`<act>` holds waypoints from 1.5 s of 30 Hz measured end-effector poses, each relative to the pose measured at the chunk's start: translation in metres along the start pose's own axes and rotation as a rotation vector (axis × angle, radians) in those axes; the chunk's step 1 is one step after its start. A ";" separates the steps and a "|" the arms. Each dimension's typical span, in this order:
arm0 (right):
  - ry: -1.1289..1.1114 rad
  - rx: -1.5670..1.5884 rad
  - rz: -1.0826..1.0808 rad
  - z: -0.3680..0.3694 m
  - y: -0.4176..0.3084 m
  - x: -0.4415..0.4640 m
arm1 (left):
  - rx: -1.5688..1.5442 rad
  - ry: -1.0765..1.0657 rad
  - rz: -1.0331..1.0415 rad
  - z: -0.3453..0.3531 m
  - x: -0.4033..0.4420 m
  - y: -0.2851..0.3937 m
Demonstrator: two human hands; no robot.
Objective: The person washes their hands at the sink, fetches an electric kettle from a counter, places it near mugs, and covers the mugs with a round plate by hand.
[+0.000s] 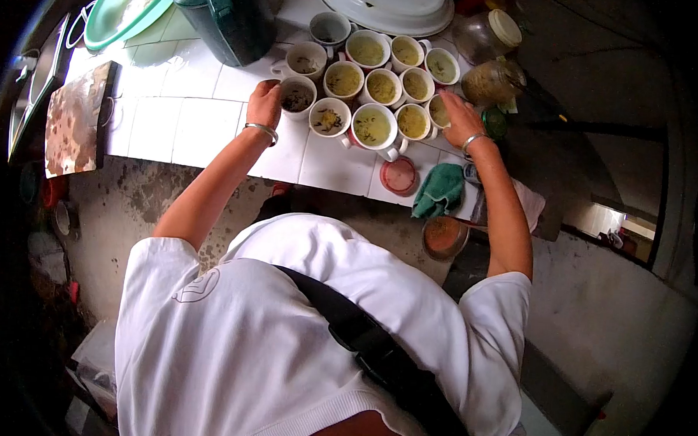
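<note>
White mugs stand packed together on the white tiled counter, most holding yellowish liquid with dark bits. At the cluster's left edge, my left hand [266,104] is curled against a mug [297,96] with dark leaves inside; the handle side is hidden by the fingers. My right hand [460,118] reaches over the rim of the rightmost mug [438,110], fingers closed on its side. Between the hands are a mug of pale yellow liquid [371,126] and a mug with leaves and yellow bits [329,117]. Both hands wear a metal bangle.
A dark green jug [227,18] and a light green basin [128,10] stand at the back left. Behind the mugs lies a white oval tray [385,8]. Glass jars [485,37] are at the right. A red lid [398,176] and green cloth [440,189] lie near the front edge.
</note>
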State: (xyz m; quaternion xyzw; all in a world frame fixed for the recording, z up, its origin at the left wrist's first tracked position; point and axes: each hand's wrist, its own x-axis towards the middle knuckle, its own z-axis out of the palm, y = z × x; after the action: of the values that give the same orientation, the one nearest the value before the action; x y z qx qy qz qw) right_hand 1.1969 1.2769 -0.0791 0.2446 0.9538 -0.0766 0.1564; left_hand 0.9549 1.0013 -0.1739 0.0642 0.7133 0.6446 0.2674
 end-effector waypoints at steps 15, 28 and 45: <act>-0.057 0.002 0.029 0.003 0.005 0.002 | 0.249 -0.097 -0.001 -0.011 -0.004 0.012; 0.461 0.476 0.031 -0.017 -0.069 -0.043 | 0.299 -0.218 -0.110 -0.015 -0.012 0.025; 0.296 0.972 0.160 0.093 -0.187 -0.076 | 0.048 -0.471 -0.257 -0.004 -0.092 0.023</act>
State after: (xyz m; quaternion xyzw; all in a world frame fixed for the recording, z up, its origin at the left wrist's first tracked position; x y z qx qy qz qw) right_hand 1.1929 1.0600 -0.1277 0.3695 0.7982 -0.4637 -0.1066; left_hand 1.0256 0.9612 -0.1246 0.1275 0.6487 0.5556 0.5041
